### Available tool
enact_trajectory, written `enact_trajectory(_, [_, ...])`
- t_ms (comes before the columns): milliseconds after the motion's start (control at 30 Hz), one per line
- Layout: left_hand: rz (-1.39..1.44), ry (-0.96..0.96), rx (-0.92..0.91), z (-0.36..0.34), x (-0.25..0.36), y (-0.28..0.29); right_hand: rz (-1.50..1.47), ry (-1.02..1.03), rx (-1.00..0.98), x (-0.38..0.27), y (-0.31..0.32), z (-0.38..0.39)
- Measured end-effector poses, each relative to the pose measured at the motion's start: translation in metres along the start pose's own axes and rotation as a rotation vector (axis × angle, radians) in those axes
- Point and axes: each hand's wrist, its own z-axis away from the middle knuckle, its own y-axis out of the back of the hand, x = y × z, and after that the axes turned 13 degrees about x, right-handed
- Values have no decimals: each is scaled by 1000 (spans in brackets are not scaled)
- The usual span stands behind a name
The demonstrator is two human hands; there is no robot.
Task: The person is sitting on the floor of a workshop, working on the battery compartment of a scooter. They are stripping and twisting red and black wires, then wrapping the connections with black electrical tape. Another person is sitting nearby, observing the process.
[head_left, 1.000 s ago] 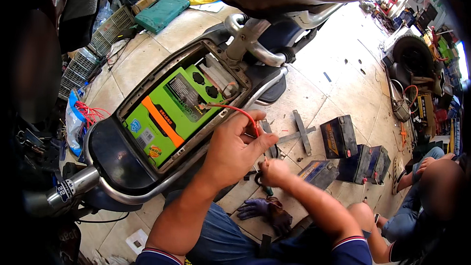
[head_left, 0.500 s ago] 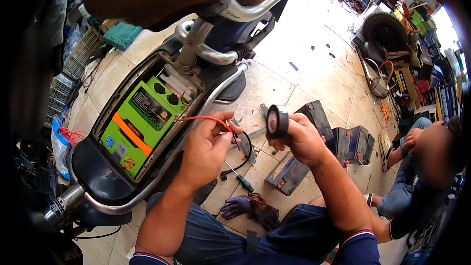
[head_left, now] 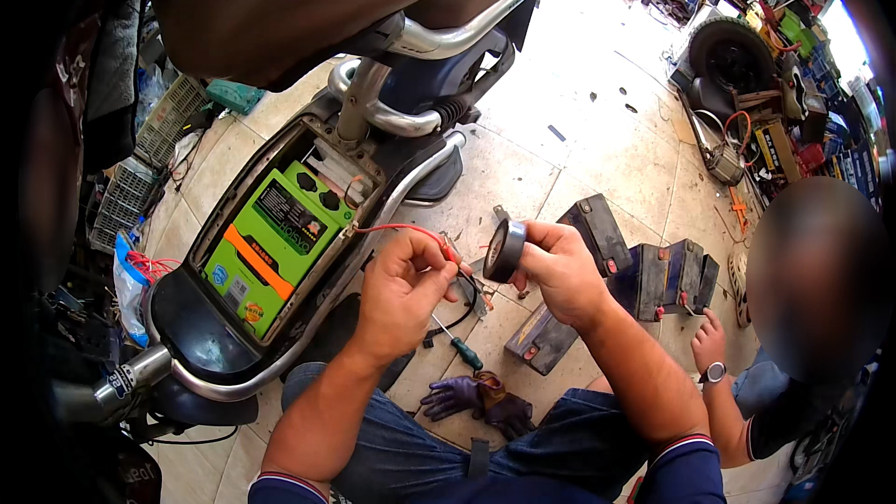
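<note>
My left hand (head_left: 403,282) pinches a red wire (head_left: 392,226) that runs from a green battery (head_left: 285,247) with an orange strip, seated inside the scooter's open floor compartment (head_left: 219,336). My right hand (head_left: 560,275) grips a roll of black tape (head_left: 500,247), just right of the wire. Below my left hand, a black cable (head_left: 462,315) loops down near a green-handled screwdriver (head_left: 467,355). A pair of dark work gloves (head_left: 453,399) lies on the tiles between my legs.
Several old batteries (head_left: 653,280) stand at the right. A co-worker (head_left: 812,289) crouches beside them, one hand near a battery. Tools, a tire (head_left: 728,61) and clutter line the right side. Plastic crates (head_left: 168,117) sit at the left. The scooter seat (head_left: 317,9) overhangs the top.
My right hand came up from the wire with the tape roll, now tilted. My left hand still grips the wire, slightly shifted. The co-worker has reached toward the batteries.
</note>
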Motion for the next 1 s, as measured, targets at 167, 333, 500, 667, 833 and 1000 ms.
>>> enact_trajectory(167, [-89, -162, -62, 0, -6, 5, 80, 234, 161, -12, -6, 11])
enact_trajectory(333, [-143, -176, -114, 6, 10, 0, 391, 850, 305, -18, -12, 15])
enact_trajectory(500, [-273, -229, -115, 11, 15, -2, 666, 1258, 293, -28, -22, 20])
enact_trajectory(667, [118, -25, -70, 11, 16, 1, 367, 906, 263, -30, -35, 32])
enact_trajectory(833, [184, -42, -125, 9, 13, 10, 20, 433, 4, -25, -28, 32])
enact_trajectory(1000, [41, -27, -64, 11, 26, 10, 129, 461, 129, -30, -26, 33])
